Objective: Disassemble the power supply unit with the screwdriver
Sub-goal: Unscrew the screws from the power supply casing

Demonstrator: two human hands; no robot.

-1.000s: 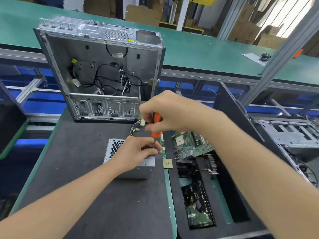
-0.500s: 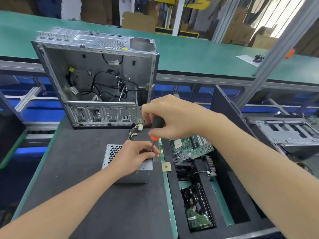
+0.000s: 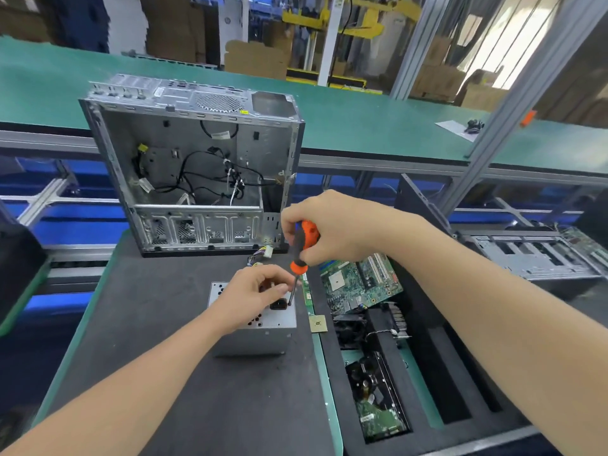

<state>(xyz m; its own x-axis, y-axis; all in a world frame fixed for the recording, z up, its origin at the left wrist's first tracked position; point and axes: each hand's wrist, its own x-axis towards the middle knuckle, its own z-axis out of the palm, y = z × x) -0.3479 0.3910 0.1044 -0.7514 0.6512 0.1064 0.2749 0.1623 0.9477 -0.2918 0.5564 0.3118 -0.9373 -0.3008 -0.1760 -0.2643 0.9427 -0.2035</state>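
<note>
The grey metal power supply unit (image 3: 251, 344) stands on the dark mat with its perforated face and black power socket facing up. My right hand (image 3: 339, 225) grips the orange and black handle of the screwdriver (image 3: 305, 241), which stands nearly upright. Its tip sits on the unit's top face just right of the socket. My left hand (image 3: 250, 292) rests on that face, fingers curled, with thumb and forefinger at the screwdriver's shaft. A bundle of coloured wires (image 3: 260, 255) leads from the unit's far side.
An open, emptied computer case (image 3: 197, 159) stands upright behind the unit. To the right, a black foam tray (image 3: 434, 373) holds a motherboard (image 3: 358, 281), a fan and a hard drive (image 3: 378, 403). A small square chip (image 3: 317, 324) lies beside the unit.
My right hand has turned on the handle, showing more orange. My left hand has slid back a little, uncovering the power socket. The screwdriver's tip stays at the same spot.
</note>
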